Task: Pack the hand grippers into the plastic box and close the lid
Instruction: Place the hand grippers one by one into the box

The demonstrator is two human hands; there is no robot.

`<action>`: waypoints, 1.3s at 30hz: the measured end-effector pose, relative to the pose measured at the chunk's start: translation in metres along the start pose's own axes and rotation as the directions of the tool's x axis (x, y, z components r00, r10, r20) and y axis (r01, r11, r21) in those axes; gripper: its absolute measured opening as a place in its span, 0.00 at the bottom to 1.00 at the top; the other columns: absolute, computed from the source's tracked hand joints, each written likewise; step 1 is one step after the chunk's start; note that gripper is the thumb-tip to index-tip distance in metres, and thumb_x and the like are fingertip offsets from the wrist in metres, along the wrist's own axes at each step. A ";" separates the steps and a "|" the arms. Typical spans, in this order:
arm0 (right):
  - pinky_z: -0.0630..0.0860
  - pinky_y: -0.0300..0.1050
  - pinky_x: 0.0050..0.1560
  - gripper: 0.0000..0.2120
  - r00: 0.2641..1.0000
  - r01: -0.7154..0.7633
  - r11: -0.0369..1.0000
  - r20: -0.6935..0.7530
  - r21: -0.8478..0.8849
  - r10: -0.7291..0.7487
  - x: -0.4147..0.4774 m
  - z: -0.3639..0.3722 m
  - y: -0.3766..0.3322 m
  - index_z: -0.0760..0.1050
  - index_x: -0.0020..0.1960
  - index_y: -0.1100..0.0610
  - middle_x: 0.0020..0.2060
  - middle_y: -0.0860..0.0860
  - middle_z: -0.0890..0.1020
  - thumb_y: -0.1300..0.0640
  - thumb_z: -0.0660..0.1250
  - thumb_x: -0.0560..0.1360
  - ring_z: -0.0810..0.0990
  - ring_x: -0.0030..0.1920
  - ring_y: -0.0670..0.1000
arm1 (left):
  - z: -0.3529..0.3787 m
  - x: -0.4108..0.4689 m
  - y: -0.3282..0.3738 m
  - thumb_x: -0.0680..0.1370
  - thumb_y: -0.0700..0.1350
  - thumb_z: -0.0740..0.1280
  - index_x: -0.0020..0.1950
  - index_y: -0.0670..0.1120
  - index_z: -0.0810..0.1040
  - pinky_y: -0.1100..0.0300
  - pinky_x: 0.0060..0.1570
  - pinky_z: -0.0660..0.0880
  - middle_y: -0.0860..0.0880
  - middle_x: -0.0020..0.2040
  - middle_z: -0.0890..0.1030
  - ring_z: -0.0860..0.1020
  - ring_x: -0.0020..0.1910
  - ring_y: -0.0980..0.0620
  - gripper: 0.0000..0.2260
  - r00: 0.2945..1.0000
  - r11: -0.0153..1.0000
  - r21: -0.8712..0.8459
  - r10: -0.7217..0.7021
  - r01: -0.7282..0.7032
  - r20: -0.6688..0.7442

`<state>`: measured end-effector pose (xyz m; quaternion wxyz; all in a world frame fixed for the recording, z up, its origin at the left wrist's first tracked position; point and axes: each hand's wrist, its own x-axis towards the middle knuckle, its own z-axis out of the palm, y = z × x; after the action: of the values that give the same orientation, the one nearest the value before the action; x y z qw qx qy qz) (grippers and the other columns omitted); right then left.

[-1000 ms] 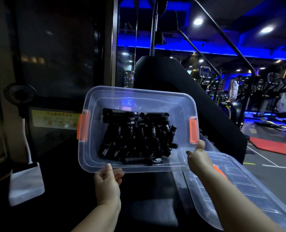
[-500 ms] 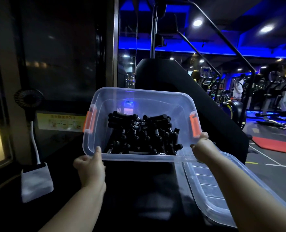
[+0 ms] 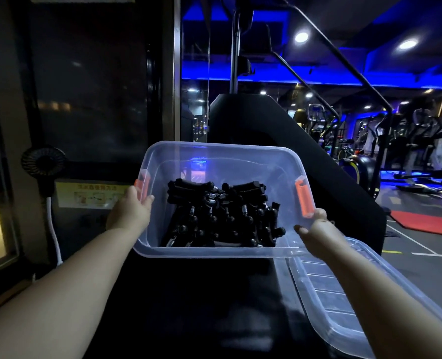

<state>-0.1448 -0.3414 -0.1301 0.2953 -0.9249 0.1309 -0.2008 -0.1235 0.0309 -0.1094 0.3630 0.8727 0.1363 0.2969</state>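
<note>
Behind the plastic box [image 3: 240,161] I see a big black gym machine [image 3: 279,130] with slanting rails. The dark tabletop [image 3: 201,307] stretches from under the box toward me. The clear lid [image 3: 326,294] lies off the box, to its right and nearer to me, with its far corner just under the box's near right corner.

The box is open and its mouth is tipped toward me. I cannot tell whether its base touches the tabletop. The black hand grippers [image 3: 222,218] are piled inside it against the near wall, their steel springs showing.

My left hand [image 3: 130,213] grips the box's left end, fingers curled over the rim just below the left orange latch [image 3: 141,186]. My right hand [image 3: 318,233] holds the near right corner, thumb on the wall below the right orange latch [image 3: 305,198]. A small black fan [image 3: 43,161] stands well left of the box.
</note>
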 end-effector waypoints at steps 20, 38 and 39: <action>0.67 0.52 0.44 0.23 0.981 0.087 0.995 -0.176 0.047 -0.078 0.074 -0.002 -0.029 0.66 0.52 0.60 0.41 0.58 0.73 0.41 0.47 0.81 0.72 0.44 0.60 | 0.010 0.019 -0.002 0.80 0.55 0.58 0.54 0.42 0.72 0.46 0.48 0.74 0.41 0.50 0.78 0.76 0.49 0.38 0.16 0.993 0.986 0.142 0.093 -0.082 -0.073; 0.69 0.52 0.54 0.24 0.998 -0.024 1.000 -0.057 0.008 0.024 0.146 0.010 -0.039 0.71 0.62 0.62 0.58 0.64 0.76 0.45 0.46 0.82 0.75 0.58 0.63 | 0.020 0.073 0.012 0.80 0.61 0.50 0.48 0.43 0.72 0.53 0.42 0.66 0.43 0.43 0.75 0.73 0.42 0.42 0.23 0.998 0.999 0.037 -0.018 0.016 0.062; 0.68 0.52 0.53 0.24 0.998 -0.037 0.999 -0.042 0.004 0.037 0.148 0.011 -0.040 0.71 0.63 0.62 0.58 0.64 0.77 0.46 0.46 0.82 0.75 0.58 0.63 | 0.021 0.076 0.013 0.80 0.61 0.51 0.48 0.43 0.72 0.53 0.41 0.65 0.44 0.42 0.75 0.72 0.40 0.43 0.23 0.997 0.999 0.041 -0.019 0.016 0.068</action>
<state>-0.0036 -0.3575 -0.0704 0.2974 -0.9175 0.1538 -0.2148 -0.0508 0.0446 -0.0801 0.3524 0.8882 0.1371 0.2608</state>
